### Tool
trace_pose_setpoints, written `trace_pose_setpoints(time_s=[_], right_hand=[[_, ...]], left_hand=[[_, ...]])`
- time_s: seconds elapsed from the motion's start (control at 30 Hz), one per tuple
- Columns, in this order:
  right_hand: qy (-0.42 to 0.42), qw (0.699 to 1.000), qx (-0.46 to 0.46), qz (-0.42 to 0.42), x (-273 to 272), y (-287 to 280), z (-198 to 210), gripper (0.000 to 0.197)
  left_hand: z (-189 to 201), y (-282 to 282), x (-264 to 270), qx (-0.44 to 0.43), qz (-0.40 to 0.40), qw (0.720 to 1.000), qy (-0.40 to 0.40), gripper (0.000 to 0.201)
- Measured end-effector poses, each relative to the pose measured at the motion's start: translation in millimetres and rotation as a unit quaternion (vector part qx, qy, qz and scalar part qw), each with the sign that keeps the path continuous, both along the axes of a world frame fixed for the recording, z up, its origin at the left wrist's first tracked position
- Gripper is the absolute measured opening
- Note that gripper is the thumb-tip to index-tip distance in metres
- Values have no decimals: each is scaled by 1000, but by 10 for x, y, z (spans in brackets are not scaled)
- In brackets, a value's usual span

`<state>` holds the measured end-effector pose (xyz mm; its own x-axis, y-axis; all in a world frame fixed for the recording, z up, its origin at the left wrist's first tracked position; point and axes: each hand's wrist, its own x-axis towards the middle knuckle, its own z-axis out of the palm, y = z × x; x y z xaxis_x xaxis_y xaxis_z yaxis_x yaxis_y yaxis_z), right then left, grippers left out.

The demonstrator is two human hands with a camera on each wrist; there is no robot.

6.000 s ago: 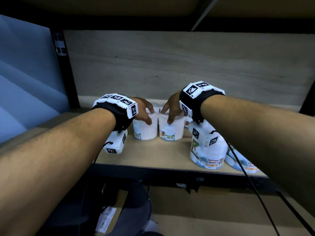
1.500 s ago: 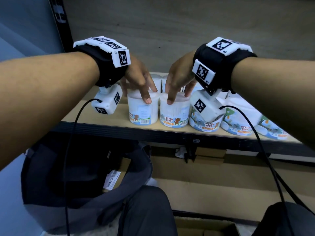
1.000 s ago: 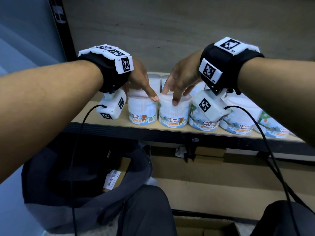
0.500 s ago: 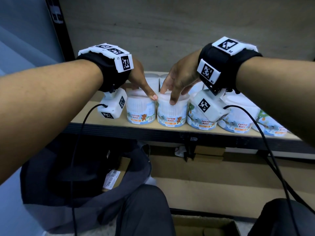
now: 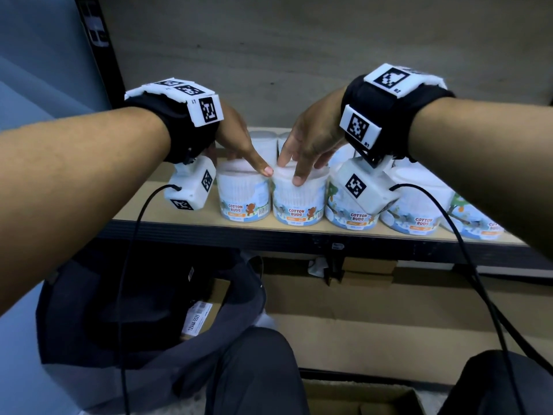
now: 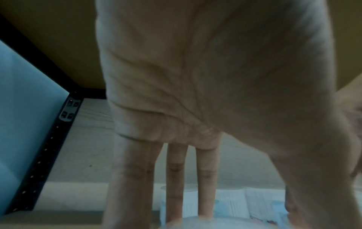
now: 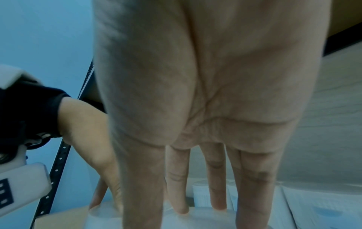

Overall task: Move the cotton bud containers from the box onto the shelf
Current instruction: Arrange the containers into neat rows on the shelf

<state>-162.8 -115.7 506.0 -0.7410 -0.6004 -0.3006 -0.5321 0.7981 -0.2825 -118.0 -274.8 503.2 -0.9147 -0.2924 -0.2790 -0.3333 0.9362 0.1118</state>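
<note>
Both hands sit on top of cotton bud containers at the front edge of the shelf (image 5: 167, 211). The left hand (image 5: 236, 139) lays straight, slightly spread fingers on the lid of the left container (image 5: 242, 194). The right hand (image 5: 311, 142) does the same on the neighbouring container (image 5: 299, 202), which touches it. Neither hand seems to grip, though the wrist views are blurred. 3 more tubs (image 5: 416, 217) stand to the right.

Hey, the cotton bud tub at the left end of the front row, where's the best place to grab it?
Take the leftmost tub from above, fingers spread around its lid rim. It stands upright, and a neighbouring tub crowds its right side, so the top is freest.
</note>
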Motion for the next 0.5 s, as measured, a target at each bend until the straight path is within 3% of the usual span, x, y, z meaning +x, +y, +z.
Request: trace_pose_setpoints(time_s=[0.23, 0.5], right_hand=[[11, 998, -57, 5, -109, 157, 130, 51], [78, 996, -38, -32, -406, 750, 382, 46]], left_hand=[[226, 85, -77, -2, -6, 1000, 7, 66], [395, 518, -453, 5, -103, 988, 111, 47]])
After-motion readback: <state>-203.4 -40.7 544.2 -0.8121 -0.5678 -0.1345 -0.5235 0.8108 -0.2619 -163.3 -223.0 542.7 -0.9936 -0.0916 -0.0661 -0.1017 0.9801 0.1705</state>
